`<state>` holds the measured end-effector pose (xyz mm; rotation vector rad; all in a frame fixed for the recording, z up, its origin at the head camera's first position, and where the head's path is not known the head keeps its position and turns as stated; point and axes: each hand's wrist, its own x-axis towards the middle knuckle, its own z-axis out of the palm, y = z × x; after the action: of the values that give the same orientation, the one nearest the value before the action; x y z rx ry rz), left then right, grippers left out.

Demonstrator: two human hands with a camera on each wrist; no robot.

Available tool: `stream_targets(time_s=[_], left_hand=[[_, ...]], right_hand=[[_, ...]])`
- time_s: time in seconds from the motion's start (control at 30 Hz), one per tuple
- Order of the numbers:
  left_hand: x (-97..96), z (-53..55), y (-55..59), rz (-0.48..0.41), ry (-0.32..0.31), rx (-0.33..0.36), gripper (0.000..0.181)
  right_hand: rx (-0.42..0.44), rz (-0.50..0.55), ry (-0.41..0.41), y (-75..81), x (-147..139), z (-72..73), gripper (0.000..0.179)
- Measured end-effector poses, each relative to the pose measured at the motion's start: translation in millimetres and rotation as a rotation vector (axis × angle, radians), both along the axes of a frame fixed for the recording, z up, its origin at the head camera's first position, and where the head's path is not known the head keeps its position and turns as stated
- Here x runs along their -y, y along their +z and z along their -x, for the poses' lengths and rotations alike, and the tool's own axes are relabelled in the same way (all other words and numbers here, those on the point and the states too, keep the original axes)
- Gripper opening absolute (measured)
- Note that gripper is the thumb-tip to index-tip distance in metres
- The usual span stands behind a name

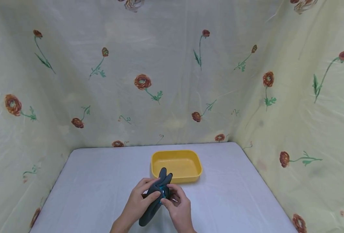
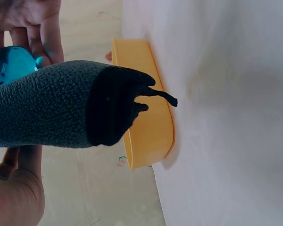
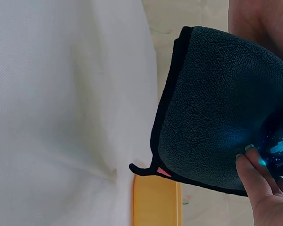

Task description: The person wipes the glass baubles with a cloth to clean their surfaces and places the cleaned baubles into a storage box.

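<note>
A dark grey cloth [image 1: 150,212] with black edging hangs folded from my left hand [image 1: 138,200], whose thumb and fingers grip it. Against the cloth sits a shiny, see-through blue ball [image 1: 165,191], which my right hand [image 1: 178,204] holds between thumb and fingers. In the left wrist view the ball [image 2: 15,65] shows beyond the cloth [image 2: 47,106], near the right palm. From the right wrist, the cloth [image 3: 217,103] spreads out behind the ball [image 3: 279,146], with a small loop at its corner. Part of the ball is hidden by fingers and cloth.
A yellow rectangular tray [image 1: 176,178] stands on the white-covered table [image 1: 102,181], just beyond the hands. Pale sheets with a flower print [image 1: 172,64] hang at the back and both sides of the table.
</note>
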<state>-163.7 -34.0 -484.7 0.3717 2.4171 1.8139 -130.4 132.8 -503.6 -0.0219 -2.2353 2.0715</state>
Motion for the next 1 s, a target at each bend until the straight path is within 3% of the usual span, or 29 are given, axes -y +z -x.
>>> stream_targets(time_s=[0.5,1.0], left_hand=[[-1.3,0.6,0.1,0.003,-0.008,-0.011,0.044],[-2.0,0.4,-1.1,0.017,-0.008,-0.02,0.044]], right_hand=[[-0.03,0.021,-0.01,1.1,-0.5,-2.0,0.052],[-0.048,-0.023,-0.009,0.8,-1.2,-0.8,0.053]])
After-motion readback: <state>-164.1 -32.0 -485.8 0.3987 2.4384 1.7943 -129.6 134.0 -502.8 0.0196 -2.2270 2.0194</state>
